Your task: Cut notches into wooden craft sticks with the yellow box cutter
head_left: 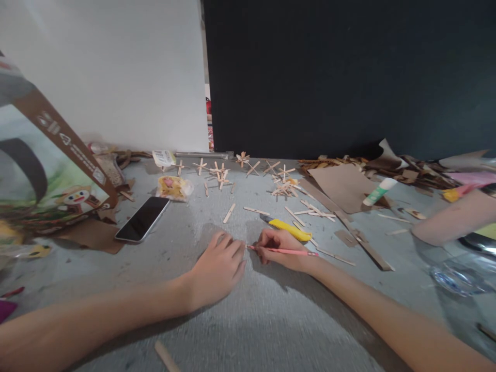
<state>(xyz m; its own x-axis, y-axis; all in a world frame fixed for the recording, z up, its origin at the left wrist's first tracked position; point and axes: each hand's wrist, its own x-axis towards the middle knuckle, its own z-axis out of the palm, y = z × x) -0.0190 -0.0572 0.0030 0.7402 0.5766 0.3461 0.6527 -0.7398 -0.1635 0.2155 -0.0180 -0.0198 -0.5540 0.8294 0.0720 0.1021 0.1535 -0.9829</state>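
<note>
On the grey surface [232, 336], before white [127, 67] and black panels [349, 77], a yellow cutter [291, 229] and wooden sticks [229, 213] lie beyond the right hand [279, 248]. Its closed fingers pinch a pink pencil [290, 251], lying crosswise, tip toward the palm-down, loosely curled left hand [219, 268], whose grasp is hidden.

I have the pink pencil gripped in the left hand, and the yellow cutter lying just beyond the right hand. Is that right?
Not quite: the head view shows the pink pencil gripped in the right hand, not the left hand. The yellow cutter does lie just beyond the right hand.
</note>
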